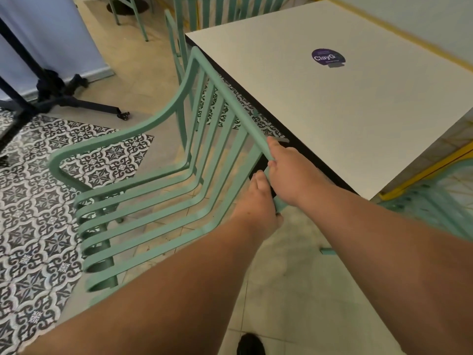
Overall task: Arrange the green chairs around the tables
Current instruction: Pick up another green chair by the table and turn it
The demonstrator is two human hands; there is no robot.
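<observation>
Black-and-white patterned floor tiles cover the left, giving way to plain beige squares. On them stands the mint-green slatted metal chair, its back just beside the table's dark edge. The left hand and right hand both curl round its top rail. Right: a smooth white square table with a round purple sticker.

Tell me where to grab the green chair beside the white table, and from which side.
Grip the top rail of the green chair, from above at its near end, where the left hand and right hand hold it. The rail is a slim bar a hand can wrap, and the table crowds its far side.
</observation>
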